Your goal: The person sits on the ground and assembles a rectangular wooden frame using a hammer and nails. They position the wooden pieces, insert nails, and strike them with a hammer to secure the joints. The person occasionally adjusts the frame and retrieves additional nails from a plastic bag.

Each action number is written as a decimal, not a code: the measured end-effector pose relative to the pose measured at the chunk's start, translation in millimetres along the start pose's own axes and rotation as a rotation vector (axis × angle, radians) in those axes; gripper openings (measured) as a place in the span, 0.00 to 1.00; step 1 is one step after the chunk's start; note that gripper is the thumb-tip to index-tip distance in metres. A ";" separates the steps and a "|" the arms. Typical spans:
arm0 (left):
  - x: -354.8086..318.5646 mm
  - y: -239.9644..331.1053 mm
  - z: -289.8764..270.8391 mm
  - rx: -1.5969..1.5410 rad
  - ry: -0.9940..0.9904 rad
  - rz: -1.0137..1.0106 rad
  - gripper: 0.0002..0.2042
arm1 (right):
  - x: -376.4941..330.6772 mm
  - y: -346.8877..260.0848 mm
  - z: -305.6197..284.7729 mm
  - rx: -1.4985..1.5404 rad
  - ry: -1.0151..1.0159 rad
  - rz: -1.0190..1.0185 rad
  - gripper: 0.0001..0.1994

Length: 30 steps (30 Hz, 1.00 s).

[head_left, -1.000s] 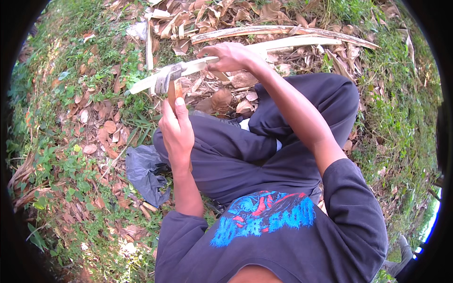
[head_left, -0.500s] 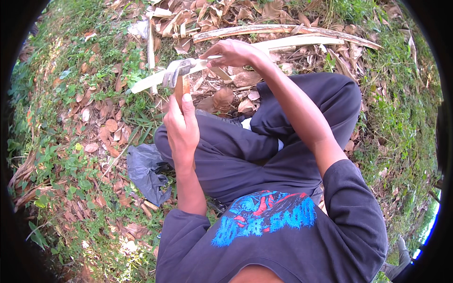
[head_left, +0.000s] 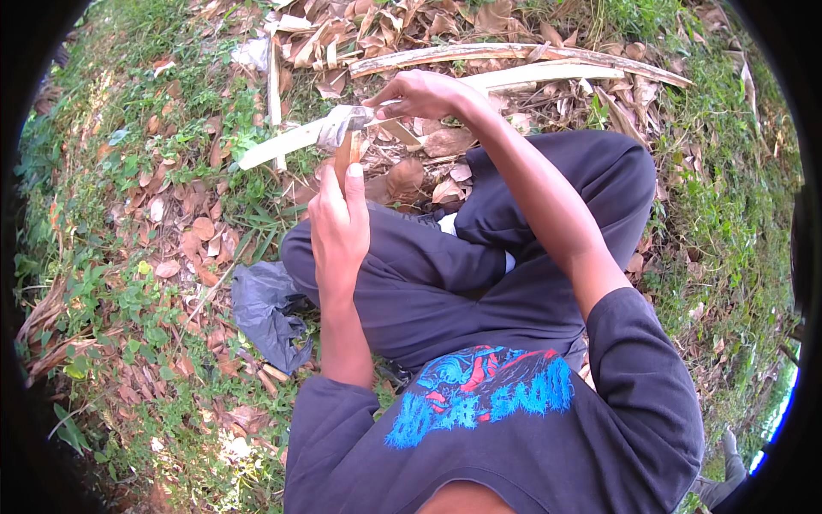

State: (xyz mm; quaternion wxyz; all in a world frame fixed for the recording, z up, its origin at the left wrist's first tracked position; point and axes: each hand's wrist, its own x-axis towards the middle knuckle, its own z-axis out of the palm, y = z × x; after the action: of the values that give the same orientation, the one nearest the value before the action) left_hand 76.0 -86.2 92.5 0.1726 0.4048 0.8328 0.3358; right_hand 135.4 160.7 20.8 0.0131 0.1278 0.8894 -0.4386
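In my left hand (head_left: 341,218) is a flat brown wooden piece (head_left: 344,156), held upright with the thumb along it. A crumpled grey strip (head_left: 336,128) wraps over its upper end; I cannot make out the strip's material. My right hand (head_left: 421,92) reaches across from the right, fingertips pinched at the strip's right end. Behind the strip, a pale peeled stick (head_left: 278,147) slants out to the left, low over the leaves. Whether the stick touches either hand is hidden.
Beyond my hands lie two long split wood pieces (head_left: 514,53) on dry leaves. A black plastic bag (head_left: 267,313) rests left of my crossed legs (head_left: 479,283). A thin pale upright-lying stick (head_left: 274,81) and a white scrap (head_left: 251,53) are at the far left.
My left hand has shifted slightly right with the wooden piece. The grey strip has moved right and now looks more bunched. My right fingers have closed in at its end.
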 end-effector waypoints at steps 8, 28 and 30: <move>-2.1 12.6 4.3 -0.006 0.070 0.069 0.21 | 2.2 -0.1 -1.7 -0.023 -0.013 0.007 0.21; -4.0 -17.5 7.2 -0.005 0.048 -0.049 0.30 | -13.6 -8.0 33.6 -0.288 0.469 -0.154 0.15; -4.0 -17.4 6.8 0.002 0.050 -0.054 0.30 | -16.3 -9.7 34.3 -0.266 0.450 -0.140 0.13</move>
State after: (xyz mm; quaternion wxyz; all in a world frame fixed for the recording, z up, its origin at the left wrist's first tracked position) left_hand 72.6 -94.3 75.5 0.1604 0.3736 0.8478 0.3404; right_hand 145.8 124.7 9.4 -0.1987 0.1577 0.9263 -0.2785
